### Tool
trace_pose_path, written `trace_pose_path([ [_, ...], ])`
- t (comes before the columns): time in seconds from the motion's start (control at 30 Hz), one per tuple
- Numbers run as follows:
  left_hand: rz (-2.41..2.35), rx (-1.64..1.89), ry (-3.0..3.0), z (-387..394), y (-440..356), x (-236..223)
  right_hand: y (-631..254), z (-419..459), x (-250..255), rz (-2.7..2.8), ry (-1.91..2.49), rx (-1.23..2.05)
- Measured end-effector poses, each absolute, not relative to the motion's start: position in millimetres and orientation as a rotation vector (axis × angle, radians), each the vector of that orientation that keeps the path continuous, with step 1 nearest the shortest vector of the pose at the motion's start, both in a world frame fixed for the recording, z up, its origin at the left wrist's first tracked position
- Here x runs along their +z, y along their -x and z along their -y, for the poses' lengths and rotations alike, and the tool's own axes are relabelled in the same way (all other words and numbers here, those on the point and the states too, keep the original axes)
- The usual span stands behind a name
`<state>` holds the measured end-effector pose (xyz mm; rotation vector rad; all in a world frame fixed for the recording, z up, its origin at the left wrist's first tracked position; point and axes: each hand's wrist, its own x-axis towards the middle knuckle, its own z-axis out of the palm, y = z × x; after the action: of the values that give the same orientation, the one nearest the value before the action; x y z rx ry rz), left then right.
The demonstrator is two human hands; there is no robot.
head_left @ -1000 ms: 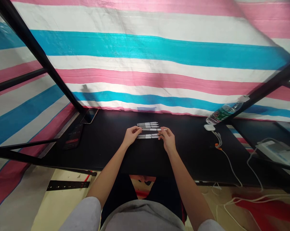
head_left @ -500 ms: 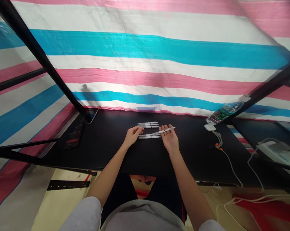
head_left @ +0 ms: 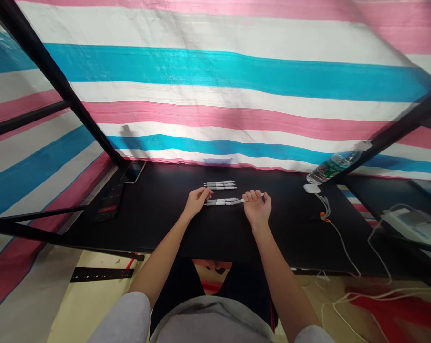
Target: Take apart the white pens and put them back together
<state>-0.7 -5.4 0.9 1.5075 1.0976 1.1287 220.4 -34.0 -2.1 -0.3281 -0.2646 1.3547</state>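
Observation:
Several white pens lie in a row on the black table (head_left: pixel 158 224). My right hand (head_left: pixel 258 208) is closed in a fist round one white pen (head_left: pixel 238 201), whose tip sticks out to the left. With its fingers curled, my left hand (head_left: pixel 196 200) rests at the left ends of the near pens (head_left: pixel 220 202). A second group of pens (head_left: pixel 219 185) lies just behind, untouched.
A phone (head_left: pixel 133 171) and a dark device with a red strip (head_left: pixel 110 200) lie at the table's left. A water bottle (head_left: pixel 335 166), a white charger (head_left: pixel 311 189) and cables sit at the right. Striped tarp walls and black frame bars surround the table.
My right hand lifted one pen off the row, moved it right and closed into a fist round it. My left hand stayed at the pens' left ends.

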Motion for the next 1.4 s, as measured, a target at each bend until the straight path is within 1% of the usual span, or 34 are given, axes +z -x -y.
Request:
trace_pose_path([
  [0.63,-1.115,1.114,-1.526,6,0,2,-220,33,0,0.362,0.509,1.258],
  [1.0,-1.129,1.115,-1.569,5,1,-2,-215,32,2,0.281,0.578,1.298],
  [1.27,-1.143,1.096,-1.583,4,1,-3,-216,29,-7,0.376,0.607,1.266],
  [1.4,-1.156,1.101,-1.590,4,1,-3,-214,26,-14,0.418,0.732,1.267],
])
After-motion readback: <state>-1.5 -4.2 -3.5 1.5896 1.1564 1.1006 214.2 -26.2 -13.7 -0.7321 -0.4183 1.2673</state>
